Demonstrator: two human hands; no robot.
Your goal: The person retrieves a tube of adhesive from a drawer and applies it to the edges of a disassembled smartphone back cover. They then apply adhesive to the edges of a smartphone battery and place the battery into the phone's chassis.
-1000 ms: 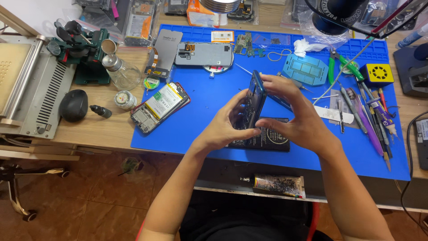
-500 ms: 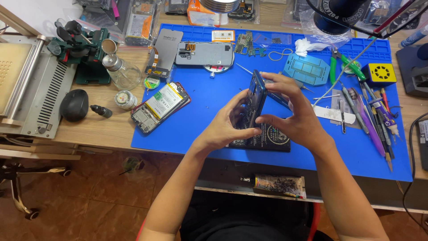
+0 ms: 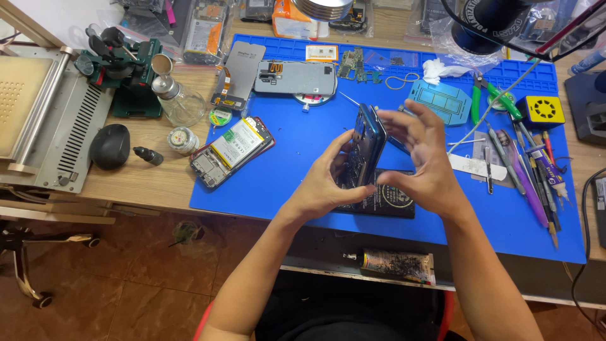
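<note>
My left hand [image 3: 325, 180] and my right hand [image 3: 423, 161] hold a dark blue phone frame [image 3: 367, 142] upright on its edge above the blue work mat [image 3: 297, 183]. The left hand grips its lower left side; the right hand's fingers spread over its right side and top. Under the hands a black rectangular pad [image 3: 391, 201] lies on the mat. An opened phone with its battery showing [image 3: 232, 151] lies to the left on the mat.
A grey phone back [image 3: 295, 77], a circuit board [image 3: 353, 63] and a teal frame [image 3: 442, 101] lie at the mat's far side. Tweezers, pliers and screwdrivers [image 3: 524, 164] line the right. A glass bottle [image 3: 177, 98], black mouse [image 3: 110, 146] and a machine [image 3: 38, 120] stand left.
The hands have shifted slightly on the phone frame; my right hand's fingers have spread more over its top edge. The frame stays upright in the same place.
</note>
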